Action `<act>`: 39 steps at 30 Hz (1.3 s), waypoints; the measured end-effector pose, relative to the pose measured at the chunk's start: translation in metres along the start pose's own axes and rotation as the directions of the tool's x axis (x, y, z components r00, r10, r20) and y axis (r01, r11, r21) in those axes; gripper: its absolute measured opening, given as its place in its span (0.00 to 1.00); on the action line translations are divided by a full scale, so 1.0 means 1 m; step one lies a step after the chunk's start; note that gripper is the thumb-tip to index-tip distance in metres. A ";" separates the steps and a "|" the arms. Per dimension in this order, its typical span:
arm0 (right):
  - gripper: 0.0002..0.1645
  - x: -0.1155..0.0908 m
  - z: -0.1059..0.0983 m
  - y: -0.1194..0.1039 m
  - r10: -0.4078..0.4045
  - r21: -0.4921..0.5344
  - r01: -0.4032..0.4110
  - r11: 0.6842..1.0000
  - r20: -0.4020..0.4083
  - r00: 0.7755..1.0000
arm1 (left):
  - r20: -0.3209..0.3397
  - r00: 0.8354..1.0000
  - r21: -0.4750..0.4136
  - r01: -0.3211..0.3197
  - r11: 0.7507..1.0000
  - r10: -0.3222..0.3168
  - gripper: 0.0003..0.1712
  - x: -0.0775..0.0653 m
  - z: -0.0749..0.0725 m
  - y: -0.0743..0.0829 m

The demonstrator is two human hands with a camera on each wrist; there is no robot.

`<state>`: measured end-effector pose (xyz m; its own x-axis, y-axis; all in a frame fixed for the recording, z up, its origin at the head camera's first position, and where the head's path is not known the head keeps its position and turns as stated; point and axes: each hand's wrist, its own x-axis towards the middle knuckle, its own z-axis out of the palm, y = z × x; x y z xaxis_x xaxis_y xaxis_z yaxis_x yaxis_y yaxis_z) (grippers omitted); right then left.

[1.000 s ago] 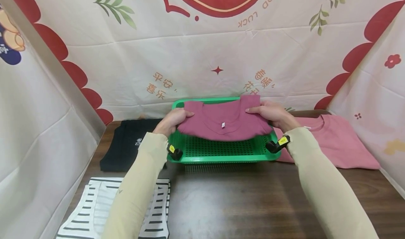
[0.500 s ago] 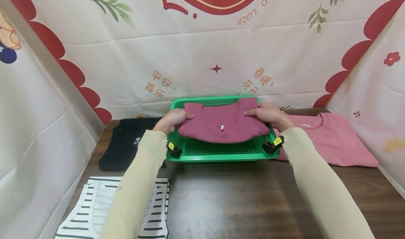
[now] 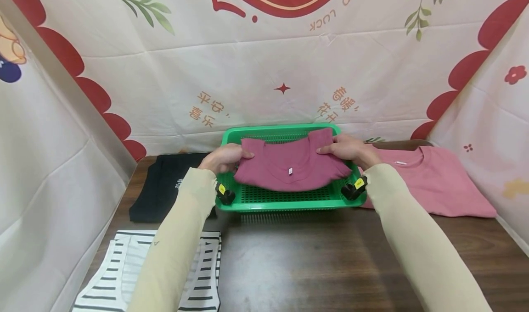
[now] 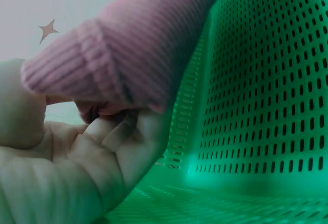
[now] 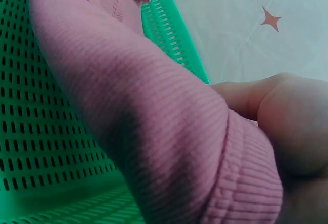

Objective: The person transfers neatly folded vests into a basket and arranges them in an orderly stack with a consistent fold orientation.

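Observation:
A folded mauve ribbed top (image 3: 285, 165) with a small white neck label hangs over the green perforated basket (image 3: 285, 207). On its left end, my left hand (image 3: 225, 158) pinches the cloth with the thumb on top. At the other end my right hand (image 3: 349, 149) grips the fabric in the same way. In the left wrist view, the fingers (image 4: 133, 137) curl beneath the top's edge (image 4: 102, 60). The right wrist view has the ribbed cloth (image 5: 154, 111) hiding most of the right fingers.
Left of the basket lies a folded black garment (image 3: 159, 188). A black-and-white striped garment (image 3: 109, 275) is nearer me on the left, partly under my sleeve. To the right a pink shirt (image 3: 442, 183) lies on the brown table (image 3: 314, 261). A printed curtain (image 3: 256, 73) stands behind.
Both hands have lowered the mauve top slightly into the basket, keeping their hold. More of the basket's far rim shows behind it. The view has shifted a little.

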<state>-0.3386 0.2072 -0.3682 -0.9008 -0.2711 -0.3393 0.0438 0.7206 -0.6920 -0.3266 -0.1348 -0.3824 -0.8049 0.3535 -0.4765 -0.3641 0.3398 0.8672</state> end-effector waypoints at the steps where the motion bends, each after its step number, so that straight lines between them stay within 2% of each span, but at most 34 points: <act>1: 0.19 0.000 0.000 0.000 0.000 -0.008 0.000 1.000 0.002 1.000 | 0.007 1.000 -0.002 -0.004 1.000 0.004 0.17 0.000 0.000 0.000; 9: 0.19 0.000 -0.001 0.000 0.024 -0.014 -0.023 1.000 0.032 0.999 | 0.050 0.997 -0.066 -0.053 0.996 0.056 0.19 0.002 -0.003 -0.007; 19: 0.22 -0.001 0.000 -0.003 0.028 -0.036 -0.027 0.999 0.037 0.999 | 0.056 0.997 -0.063 -0.055 0.996 0.059 0.20 -0.001 -0.004 -0.007; 31: 0.24 0.001 0.004 -0.006 0.018 -0.101 -0.014 0.995 0.041 0.999 | 0.030 0.999 0.052 -0.033 0.998 0.031 0.20 0.003 -0.001 -0.007; 39: 0.28 0.002 0.006 -0.005 0.012 -0.087 -0.005 0.996 0.088 0.996 | 0.024 1.000 0.080 -0.021 0.997 0.019 0.19 0.003 0.003 -0.006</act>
<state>-0.3384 0.1989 -0.3692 -0.8586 -0.3172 -0.4027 0.0103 0.7747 -0.6322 -0.3253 -0.1333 -0.3895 -0.7999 0.3810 -0.4636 -0.3086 0.4014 0.8624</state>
